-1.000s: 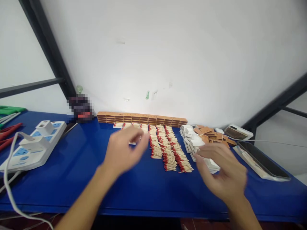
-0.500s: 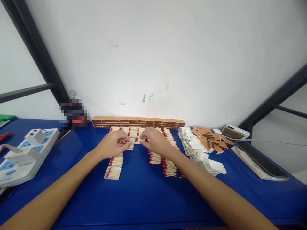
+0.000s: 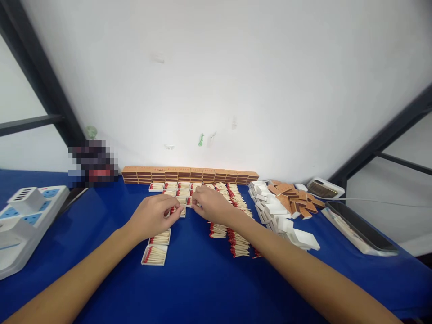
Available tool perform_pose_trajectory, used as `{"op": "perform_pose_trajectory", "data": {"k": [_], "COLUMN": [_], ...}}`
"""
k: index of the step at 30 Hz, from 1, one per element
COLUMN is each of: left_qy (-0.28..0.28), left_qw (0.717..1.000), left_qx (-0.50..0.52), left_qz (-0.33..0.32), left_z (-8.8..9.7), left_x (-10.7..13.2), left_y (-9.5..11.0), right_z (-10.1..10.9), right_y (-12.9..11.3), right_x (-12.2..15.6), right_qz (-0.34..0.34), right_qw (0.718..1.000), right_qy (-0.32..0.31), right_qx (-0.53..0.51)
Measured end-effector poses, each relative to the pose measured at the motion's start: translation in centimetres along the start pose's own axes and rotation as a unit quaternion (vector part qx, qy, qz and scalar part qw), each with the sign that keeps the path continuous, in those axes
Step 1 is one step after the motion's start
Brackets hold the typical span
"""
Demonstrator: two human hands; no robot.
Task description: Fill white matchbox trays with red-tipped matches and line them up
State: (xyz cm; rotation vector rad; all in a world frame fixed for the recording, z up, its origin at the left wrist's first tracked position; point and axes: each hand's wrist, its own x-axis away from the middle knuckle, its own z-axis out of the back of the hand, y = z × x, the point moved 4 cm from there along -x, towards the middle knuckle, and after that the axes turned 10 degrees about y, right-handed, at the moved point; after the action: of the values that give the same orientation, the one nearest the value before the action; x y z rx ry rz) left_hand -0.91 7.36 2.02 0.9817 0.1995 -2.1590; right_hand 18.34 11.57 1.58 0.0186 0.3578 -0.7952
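My left hand (image 3: 155, 216) is closed, thumb and forefinger curled together at the edge of a white matchbox tray (image 3: 182, 212) of red-headed matches. Whether anything sits in the pinch is hidden. To its right, my right hand (image 3: 212, 204) also has its fingers bent and pressed together, over the right end of the filled trays; what they hold, if anything, cannot be seen. Two more filled trays lie below my left hand, the nearer tray (image 3: 155, 255) in full view. Loose matches (image 3: 239, 243) lie in long rows beneath and beside my right forearm.
Along the wall runs a stacked row of brown matchboxes (image 3: 189, 174). At right are a pile of white empty trays (image 3: 276, 209), brown matchbox sleeves (image 3: 297, 198), a phone (image 3: 326, 188) and a dark tablet-like device (image 3: 361, 227). A white power strip (image 3: 37, 225) sits at left.
The camera view has shifted slightly. My left hand has come a little nearer and down; my right hand has moved slightly left, still with bent fingers over the trays.
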Motion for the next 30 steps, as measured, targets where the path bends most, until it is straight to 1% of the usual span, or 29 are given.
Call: {"op": "perform_pose_trajectory", "data": {"k": [7,15,22,27,30], "left_qy": [-0.002,-0.01,-0.021,-0.008,-0.013], "left_qw": [1.0,0.998,0.998,0.999,0.999], "left_qx": [-0.004,-0.01,-0.009,-0.013,-0.009], "left_qz": [0.007,0.058,0.057,0.048,0.043], "left_z": [0.1,0.3,0.2,0.4,0.3], "left_x": [-0.2,-0.2,-0.2,-0.4,-0.5], "left_y": [-0.2,-2.0,-2.0,-1.9,-1.6], "right_z": [-0.1,-0.4,0.0,0.0,0.2], "right_y": [0.4,0.8,0.4,-0.1,-0.5], "right_x": [-0.2,0.2,0.6,1.3,1.7], "right_qz": [-0.013,-0.02,-0.014,-0.014,-0.011], "right_qw": [1.0,1.0,1.0,1.0,1.0], "right_qy": [0.017,0.012,0.015,0.014,0.01], "right_qx": [0.0,-0.019,-0.017,-0.013,-0.016]}}
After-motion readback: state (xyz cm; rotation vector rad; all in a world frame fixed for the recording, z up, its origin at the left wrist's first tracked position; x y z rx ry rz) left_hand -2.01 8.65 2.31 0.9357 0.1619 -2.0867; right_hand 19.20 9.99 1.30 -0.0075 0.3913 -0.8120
